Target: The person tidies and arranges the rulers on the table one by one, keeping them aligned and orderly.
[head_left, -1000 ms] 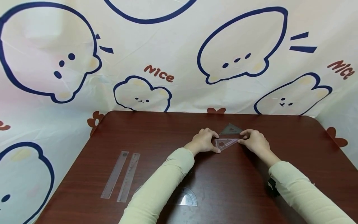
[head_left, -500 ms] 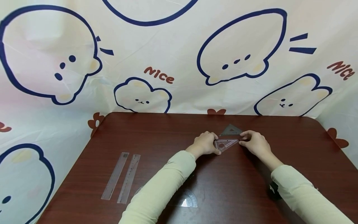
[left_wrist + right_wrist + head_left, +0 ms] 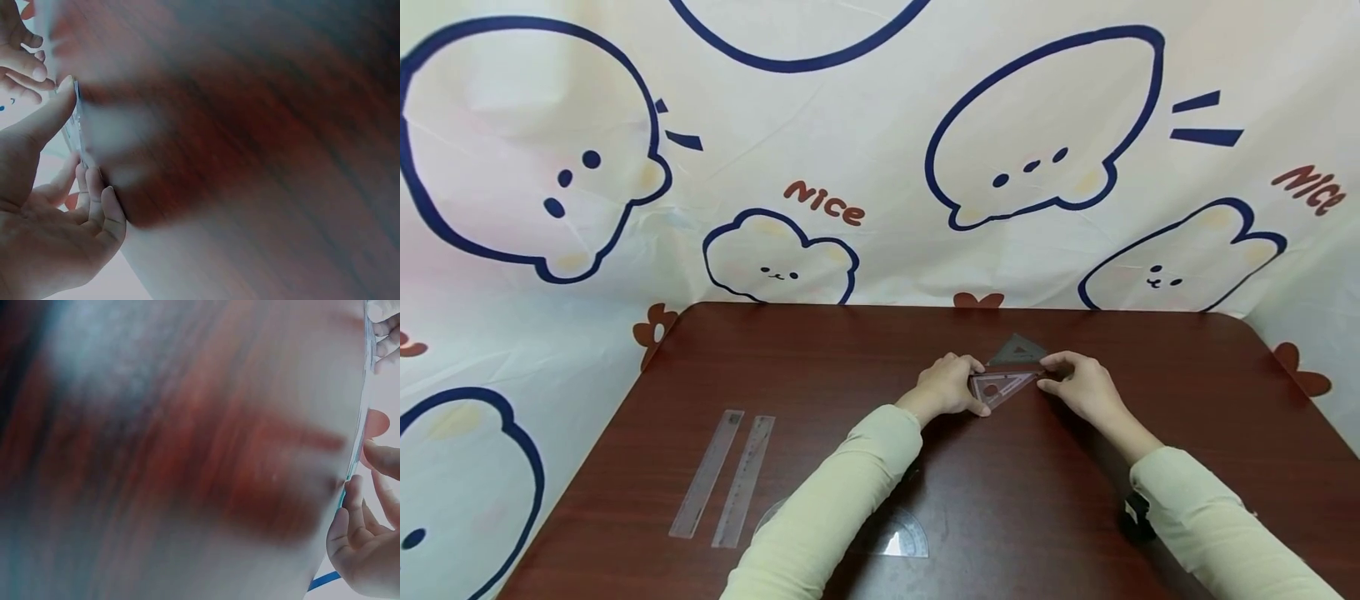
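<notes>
A clear triangular set square (image 3: 1013,384) lies near the far side of the brown table, between both hands. My left hand (image 3: 946,385) holds its left side, with thumb and a finger at the two left corners. At the right tip, my right hand (image 3: 1086,385) pinches it between thumb and fingers. Just behind lies a second, darker-looking set square (image 3: 1017,353), close to the right fingertips. Both wrist views look almost along the tabletop, so the set square (image 3: 77,115) appears only as a thin edge.
Two clear rulers (image 3: 707,475) lie side by side on the left of the table (image 3: 1015,483). Nearer the front is a clear protractor (image 3: 907,530), partly covered by the left sleeve (image 3: 827,500). A patterned cloth (image 3: 895,133) hangs behind the table's far edge.
</notes>
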{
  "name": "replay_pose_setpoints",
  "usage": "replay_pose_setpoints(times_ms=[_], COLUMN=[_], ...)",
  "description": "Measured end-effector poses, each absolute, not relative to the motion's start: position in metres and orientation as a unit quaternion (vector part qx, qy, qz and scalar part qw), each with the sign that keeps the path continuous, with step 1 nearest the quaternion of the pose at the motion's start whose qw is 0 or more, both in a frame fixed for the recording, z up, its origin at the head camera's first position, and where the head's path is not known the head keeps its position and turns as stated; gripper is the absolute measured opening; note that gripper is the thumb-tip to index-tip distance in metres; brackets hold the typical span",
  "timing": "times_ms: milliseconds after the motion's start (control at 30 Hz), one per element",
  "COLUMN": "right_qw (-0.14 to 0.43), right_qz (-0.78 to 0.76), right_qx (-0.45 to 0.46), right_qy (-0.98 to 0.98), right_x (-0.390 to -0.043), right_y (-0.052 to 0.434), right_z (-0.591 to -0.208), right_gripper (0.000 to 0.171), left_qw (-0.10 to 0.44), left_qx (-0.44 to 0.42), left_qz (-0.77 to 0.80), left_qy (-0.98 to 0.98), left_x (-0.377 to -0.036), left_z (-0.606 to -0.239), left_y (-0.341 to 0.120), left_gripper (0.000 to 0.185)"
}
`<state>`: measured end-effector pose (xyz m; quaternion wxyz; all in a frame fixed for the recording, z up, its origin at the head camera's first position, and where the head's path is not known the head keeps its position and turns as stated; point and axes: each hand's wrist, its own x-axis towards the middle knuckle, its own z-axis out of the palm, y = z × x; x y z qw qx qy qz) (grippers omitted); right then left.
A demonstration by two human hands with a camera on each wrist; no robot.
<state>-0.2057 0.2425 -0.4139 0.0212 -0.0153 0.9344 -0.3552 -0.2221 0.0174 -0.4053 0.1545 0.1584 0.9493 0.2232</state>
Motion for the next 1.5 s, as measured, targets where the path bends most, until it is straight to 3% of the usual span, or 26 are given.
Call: replay_pose_setpoints(times_ms=[533,933,1167,1500], right_qw=[0.037,0.011,0.041,0.045], right_qz=[-0.356,-0.355,-0.394,-0.373], right_qx=[-0.032,-0.03,0.009,0.004], right_qy=[0.933,0.934,0.918,0.927], right_x=[-0.209,-0.206,-0.207,-0.205], right_y=[0.239,0.236,0.237,0.238], right_z=[-0.418,-0.418,-0.417,-0.416], right_gripper=[0.035,0.033,0.039,0.03], left_qw=[0.13,0.138,0.137,0.137], left_qx=[0.173,0.173,0.174,0.163], left_qz=[0.227,0.27,0.295,0.307], left_qy=[0.95,0.937,0.929,0.928], left_x=[-0.216,-0.213,-0.213,-0.213], left_z=[-0.406,-0.408,-0.412,-0.413], left_y=[0.015,0.011,0.009,0.008], left_gripper=[0.063,0.063,0.064,0.064])
